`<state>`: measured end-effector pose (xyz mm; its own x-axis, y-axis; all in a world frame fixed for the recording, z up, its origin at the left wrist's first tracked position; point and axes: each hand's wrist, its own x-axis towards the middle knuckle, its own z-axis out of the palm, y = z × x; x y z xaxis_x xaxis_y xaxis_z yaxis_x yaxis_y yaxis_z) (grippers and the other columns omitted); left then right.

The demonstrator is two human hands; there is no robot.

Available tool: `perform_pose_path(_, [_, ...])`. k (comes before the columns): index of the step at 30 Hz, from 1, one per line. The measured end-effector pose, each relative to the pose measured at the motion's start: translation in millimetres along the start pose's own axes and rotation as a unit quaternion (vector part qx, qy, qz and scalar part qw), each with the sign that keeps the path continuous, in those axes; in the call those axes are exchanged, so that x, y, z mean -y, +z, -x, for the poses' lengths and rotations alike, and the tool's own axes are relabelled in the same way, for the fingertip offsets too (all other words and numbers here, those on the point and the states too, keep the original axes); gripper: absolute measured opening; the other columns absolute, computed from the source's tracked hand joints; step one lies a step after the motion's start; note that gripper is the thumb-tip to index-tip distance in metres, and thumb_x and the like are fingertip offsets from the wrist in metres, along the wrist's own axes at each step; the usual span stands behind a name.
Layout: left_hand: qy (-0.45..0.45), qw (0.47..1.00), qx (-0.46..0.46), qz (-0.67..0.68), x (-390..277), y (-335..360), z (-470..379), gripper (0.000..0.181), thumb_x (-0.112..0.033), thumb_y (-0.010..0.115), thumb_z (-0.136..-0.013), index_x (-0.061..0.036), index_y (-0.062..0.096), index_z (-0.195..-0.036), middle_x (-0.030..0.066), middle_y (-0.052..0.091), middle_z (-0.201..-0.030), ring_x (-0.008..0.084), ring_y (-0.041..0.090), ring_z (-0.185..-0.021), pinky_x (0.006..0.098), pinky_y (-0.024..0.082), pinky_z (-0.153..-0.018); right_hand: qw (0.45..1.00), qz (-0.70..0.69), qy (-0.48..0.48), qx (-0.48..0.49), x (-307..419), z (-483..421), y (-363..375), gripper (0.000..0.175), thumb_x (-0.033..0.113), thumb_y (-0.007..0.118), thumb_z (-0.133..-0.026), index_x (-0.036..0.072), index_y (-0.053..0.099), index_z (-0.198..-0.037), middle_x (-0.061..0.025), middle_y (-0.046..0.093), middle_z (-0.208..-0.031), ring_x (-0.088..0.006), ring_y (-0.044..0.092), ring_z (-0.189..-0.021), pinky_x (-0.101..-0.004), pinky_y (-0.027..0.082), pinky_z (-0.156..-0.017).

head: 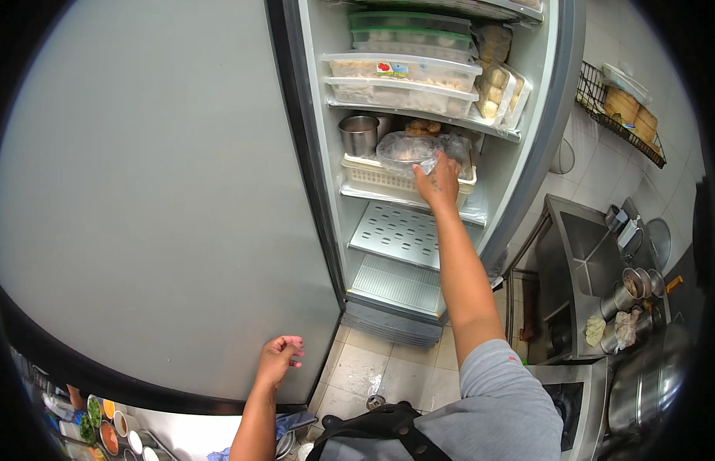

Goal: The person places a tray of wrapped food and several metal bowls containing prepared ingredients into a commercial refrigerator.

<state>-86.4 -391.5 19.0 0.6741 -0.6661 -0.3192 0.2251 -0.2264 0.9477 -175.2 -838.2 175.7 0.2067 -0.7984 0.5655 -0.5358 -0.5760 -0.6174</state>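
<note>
My right hand (438,180) reaches into the open refrigerator and grips the edge of a plastic-wrapped bowl (406,151). Its contents are blurred by the crinkled clear plastic. The bowl rests over a cream plastic basket (380,176) on a middle shelf. A steel canister (359,136) stands to its left, and brown lumpy food (422,127) shows behind it. In front of the grey refrigerator door (161,190), my left hand (279,358) hangs with loosely bent fingers and holds nothing.
Lidded plastic food containers (403,75) and wrapped trays (499,95) fill the shelf above. Below is a perforated metal shelf (395,230). At right are a steel sink (594,253) and a stove (568,403). A floor drain (375,401) lies in the tiles; bowls of ingredients (109,438) stand lower left.
</note>
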Motion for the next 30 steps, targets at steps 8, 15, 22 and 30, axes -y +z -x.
perform_pose_path(8, [0.034, 0.994, 0.087, 0.054, -54.3, 70.5, -45.0, 0.032, -0.028, 0.058, -0.092, -0.0001, 0.057, -0.108, 0.0099, 0.062, -0.095, 0.0164, 0.061, -0.082, 0.0288, 0.052, -0.064, 0.980, -0.189, 0.032, -0.045, -47.2, -14.9, -0.2, 0.035, 0.013, 0.052, -0.075, -0.003, 0.063, -0.105, -0.0235, 0.065, -0.101, -0.0359, 0.061, -0.097, -0.0376, 0.045, -0.090])
perform_pose_path(15, [0.110, 0.975, 0.134, 0.136, -185.9, 213.3, -158.1, 0.070, -0.050, 0.058, -0.087, -0.0017, 0.031, -0.130, 0.0209, 0.050, -0.111, 0.0299, 0.061, -0.093, 0.0392, 0.054, -0.069, 0.917, -0.377, 0.124, -0.048, -60.8, 23.7, -15.6, 0.025, 0.012, 0.054, -0.077, -0.001, 0.064, -0.097, -0.0113, 0.066, -0.080, -0.0200, 0.063, -0.073, -0.0321, 0.048, -0.070])
perform_pose_path(22, [0.064, 0.955, 0.150, 0.247, -237.0, 298.5, -232.2, 0.046, -0.028, 0.049, -0.090, 0.0049, 0.041, -0.122, 0.0227, 0.053, -0.104, 0.0348, 0.060, -0.089, 0.0460, 0.056, -0.072, 0.928, -0.356, 0.109, 0.009, -82.7, 41.3, -45.1, 0.018, 0.012, 0.058, -0.081, 0.000, 0.063, -0.094, -0.0100, 0.065, -0.076, -0.0163, 0.060, -0.070, -0.0311, 0.046, -0.067])
perform_pose_path(30, [0.197, 0.963, -0.017, 0.184, -214.6, 308.8, -190.8, 0.041, -0.014, 0.047, -0.082, 0.0048, 0.038, -0.118, 0.0215, 0.056, -0.101, 0.0281, 0.064, -0.073, 0.0370, 0.056, -0.051, 0.980, -0.107, -0.043, -0.164, -64.2, 99.6, -92.6, 0.053, 0.008, 0.059, -0.077, -0.001, 0.044, -0.127, -0.0223, 0.043, -0.124, -0.0367, 0.044, -0.112, -0.0423, 0.035, -0.099])
